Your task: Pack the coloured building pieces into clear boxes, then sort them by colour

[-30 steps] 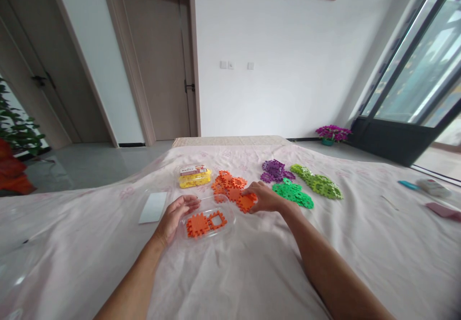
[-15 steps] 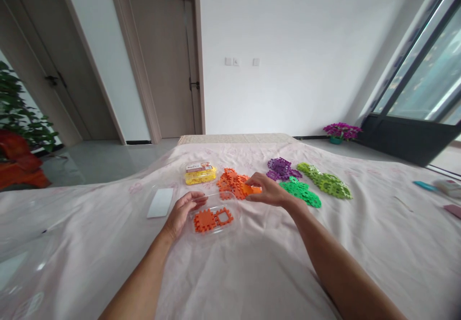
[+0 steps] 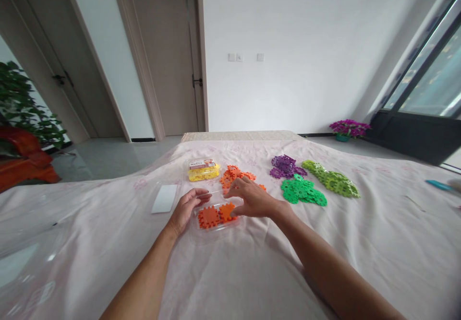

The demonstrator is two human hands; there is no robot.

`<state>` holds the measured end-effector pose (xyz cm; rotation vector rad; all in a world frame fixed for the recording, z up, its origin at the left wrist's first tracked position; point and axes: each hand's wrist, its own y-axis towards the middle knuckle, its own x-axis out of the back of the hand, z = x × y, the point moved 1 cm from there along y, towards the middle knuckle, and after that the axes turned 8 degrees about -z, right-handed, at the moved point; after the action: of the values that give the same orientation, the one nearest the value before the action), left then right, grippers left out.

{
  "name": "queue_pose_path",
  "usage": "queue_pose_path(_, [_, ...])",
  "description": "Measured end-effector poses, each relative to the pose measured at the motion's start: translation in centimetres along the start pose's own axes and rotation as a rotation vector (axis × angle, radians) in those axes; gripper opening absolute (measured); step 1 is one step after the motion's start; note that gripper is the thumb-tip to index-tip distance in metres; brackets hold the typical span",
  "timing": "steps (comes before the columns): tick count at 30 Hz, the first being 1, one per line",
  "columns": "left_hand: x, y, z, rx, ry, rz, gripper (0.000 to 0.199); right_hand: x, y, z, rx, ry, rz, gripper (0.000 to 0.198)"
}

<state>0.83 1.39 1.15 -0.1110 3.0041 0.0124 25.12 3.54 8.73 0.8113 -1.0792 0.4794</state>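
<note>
A clear plastic box sits on the cloth in front of me, with two stacks of orange toothed plastic pieces side by side in it. My left hand grips the box's left rim, fingers over the far edge. Over the box's right end is my right hand, its thumb and fingers apart and the thumb at the edge of the right-hand orange stack. Just behind that hand lies a loose heap of orange snowflake-shaped pieces, partly hidden by it.
A clear box of yellow pieces stands behind the left hand. Purple pieces, green pieces and lime pieces lie in heaps to the right. A white card lies at left, near clear plastic packaging.
My right hand has moved left and nearer, from the orange heap to the box, bringing orange pieces. The box's right side, which held a hollow square piece, now shows a solid orange stack.
</note>
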Motion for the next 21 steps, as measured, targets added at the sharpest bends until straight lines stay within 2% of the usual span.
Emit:
queue_pose_path(5, [0.0,0.1,0.1,-0.014,0.004,0.003,0.032,-0.7,-0.1,0.3,0.036,0.033,0.021,0.017])
queue_pose_path(8, [0.0,0.1,0.2,-0.022,0.013,0.011,0.031,-0.8,0.1,-0.1,0.069,0.073,0.013,0.010])
queue_pose_path(11, [0.1,0.0,0.2,-0.021,0.012,0.007,0.030,0.0,0.4,-2.1,0.021,0.139,-0.121,0.014])
queue_pose_path(14, [0.1,-0.1,0.1,-0.015,-0.010,-0.014,0.030,1.3,-0.3,-6.1,-0.207,0.158,-0.262,0.020])
queue_pose_path(17, [0.1,-0.1,0.1,-0.004,-0.038,-0.021,0.030,2.0,-1.9,-10.5,-0.442,0.044,-0.195,0.027])
queue_pose_path(21, [0.2,0.0,0.2,0.002,-0.045,-0.017,0.029,1.2,-3.6,-13.0,-0.490,-0.082,-0.004,0.059])
